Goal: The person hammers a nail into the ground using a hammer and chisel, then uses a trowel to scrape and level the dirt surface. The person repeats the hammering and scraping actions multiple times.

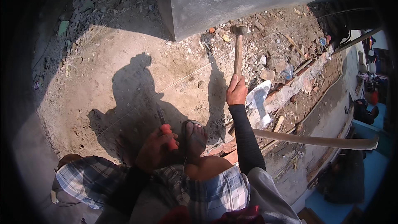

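My right hand point(237, 91) grips the wooden handle of a hammer point(238, 49) near its lower end. The dark metal head lies over rubble beside the grey wall corner. In my left hand point(155, 147) is a screwdriver-like tool point(168, 135) with a red handle, its thin metal shank pointing away from me over the shaded ground. A thin taut string point(199, 69) runs diagonally across the dirt, passing behind the hammer handle in the picture. My sandalled foot point(196, 135) rests between the two hands.
A smooth grey concrete wall point(233, 3) juts in at the top. Broken stones point(270, 62) lie along a low brick edge point(286, 93) at right. A long wooden tool handle point(317, 139) extends right from beneath my right forearm. A white, trowel-shaped piece point(259, 95) leans by the edge.
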{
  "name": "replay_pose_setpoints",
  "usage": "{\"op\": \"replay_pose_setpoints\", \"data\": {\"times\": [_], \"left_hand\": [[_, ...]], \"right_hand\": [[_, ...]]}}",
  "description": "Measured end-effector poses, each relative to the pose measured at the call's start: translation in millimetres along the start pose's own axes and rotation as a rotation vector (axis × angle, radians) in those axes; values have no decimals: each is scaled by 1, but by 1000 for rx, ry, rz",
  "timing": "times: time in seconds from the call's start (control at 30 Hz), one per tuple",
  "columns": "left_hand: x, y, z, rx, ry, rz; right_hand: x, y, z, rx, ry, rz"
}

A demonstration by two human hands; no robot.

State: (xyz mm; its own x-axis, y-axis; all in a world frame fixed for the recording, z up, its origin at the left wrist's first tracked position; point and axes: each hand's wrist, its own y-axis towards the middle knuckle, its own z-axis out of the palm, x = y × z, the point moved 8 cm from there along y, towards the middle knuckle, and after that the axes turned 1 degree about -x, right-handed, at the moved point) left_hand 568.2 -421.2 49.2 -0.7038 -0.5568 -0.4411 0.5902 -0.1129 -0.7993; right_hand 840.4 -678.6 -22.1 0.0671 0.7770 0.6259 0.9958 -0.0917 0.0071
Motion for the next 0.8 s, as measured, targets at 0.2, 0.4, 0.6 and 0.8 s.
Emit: {"op": "replay_pose_setpoints", "data": {"times": [0.2, 0.4, 0.6, 0.8], "left_hand": [[-3, -1, 2, 97, 170, 127], [-1, 1, 8, 74, 57, 55], [-4, 4, 8, 8, -95, 17], [9, 7, -5, -67, -66, 38]], "right_hand": [[-19, 9, 11, 230, 461, 361], [17, 7, 9, -114, 205, -91], [1, 8, 50, 319, 260, 312], [25, -47, 19, 212, 619, -51]]}}
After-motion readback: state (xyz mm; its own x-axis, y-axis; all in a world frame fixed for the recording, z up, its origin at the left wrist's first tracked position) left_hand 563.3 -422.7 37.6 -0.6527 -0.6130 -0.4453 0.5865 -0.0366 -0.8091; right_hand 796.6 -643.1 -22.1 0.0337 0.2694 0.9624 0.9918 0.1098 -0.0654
